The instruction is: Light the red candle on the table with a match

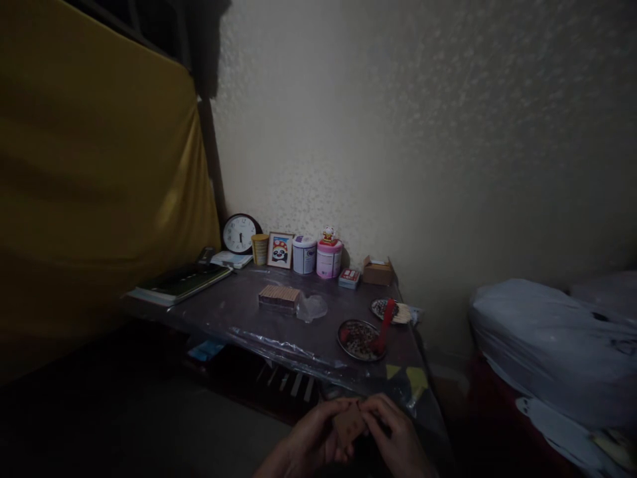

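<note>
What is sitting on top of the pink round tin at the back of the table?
On the pink tin stands a small red, white and gold figurine, upright on the lid. Its details are too small to make out. The lid is on, so the tin's contents cannot be seen.

Dim room: speckled cream wall [423,133], yellow curtain [94,172] (left), plastic-covered counter [239,318] in the corner, dark floor [124,425].

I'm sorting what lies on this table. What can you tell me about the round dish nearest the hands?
The round dish is shallow, dark-rimmed, seemingly metal, and lies flat near the front edge of the plastic-covered table. It holds small speckled bits, too dim to identify. A red object rests across its right rim. Neither hand touches it.
</note>
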The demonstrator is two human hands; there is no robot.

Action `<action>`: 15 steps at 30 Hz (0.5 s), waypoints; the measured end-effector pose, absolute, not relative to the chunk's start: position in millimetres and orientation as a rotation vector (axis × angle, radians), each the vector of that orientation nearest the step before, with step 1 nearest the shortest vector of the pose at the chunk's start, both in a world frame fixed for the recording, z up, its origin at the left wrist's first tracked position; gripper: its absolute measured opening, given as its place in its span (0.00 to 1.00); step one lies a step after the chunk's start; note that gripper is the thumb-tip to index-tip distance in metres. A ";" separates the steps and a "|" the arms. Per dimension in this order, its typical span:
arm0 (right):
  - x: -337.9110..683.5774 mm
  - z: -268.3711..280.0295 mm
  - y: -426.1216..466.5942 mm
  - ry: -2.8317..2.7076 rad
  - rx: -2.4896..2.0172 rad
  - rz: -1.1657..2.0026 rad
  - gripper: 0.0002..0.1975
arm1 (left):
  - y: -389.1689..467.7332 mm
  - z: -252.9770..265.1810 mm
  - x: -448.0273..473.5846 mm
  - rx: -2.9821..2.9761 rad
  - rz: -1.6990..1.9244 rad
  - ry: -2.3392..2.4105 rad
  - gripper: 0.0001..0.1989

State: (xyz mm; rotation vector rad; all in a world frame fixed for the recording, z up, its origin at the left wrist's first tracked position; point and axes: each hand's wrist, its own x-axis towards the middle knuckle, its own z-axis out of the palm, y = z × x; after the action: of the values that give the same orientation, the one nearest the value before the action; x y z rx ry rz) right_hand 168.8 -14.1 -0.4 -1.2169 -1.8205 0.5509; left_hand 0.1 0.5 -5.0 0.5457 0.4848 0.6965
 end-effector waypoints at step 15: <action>172.3 -4.1 -13.5 -1.823 -1.257 0.631 0.13 | -0.6 -4.2 0.9 0.531 0.709 0.509 0.14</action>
State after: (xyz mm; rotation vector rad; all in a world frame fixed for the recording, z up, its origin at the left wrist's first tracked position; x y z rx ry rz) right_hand 172.3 -13.5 -4.1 -1.2565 -1.8235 0.6308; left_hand 0.9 -0.6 -4.2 0.5311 0.5089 0.7095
